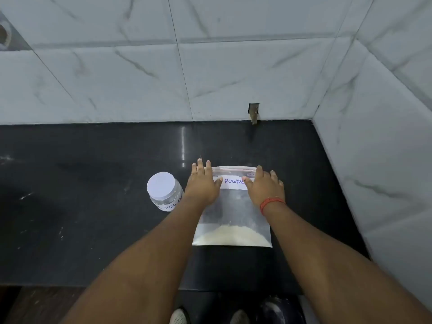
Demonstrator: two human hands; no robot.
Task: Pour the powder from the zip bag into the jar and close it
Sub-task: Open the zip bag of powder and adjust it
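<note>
A clear zip bag lies flat on the black counter, its zip end away from me. A white label on it reads POWDER, and pale powder sits along the near bottom edge. My left hand rests flat on the bag's top left corner with fingers spread. My right hand rests flat on the top right corner. A clear jar with a white lid on it stands upright just left of my left hand, not touched.
White marble-patterned tile walls rise behind the counter and along the right side. A small cut-out sits at the wall's base behind the bag. The counter's front edge is near me; my feet show below it.
</note>
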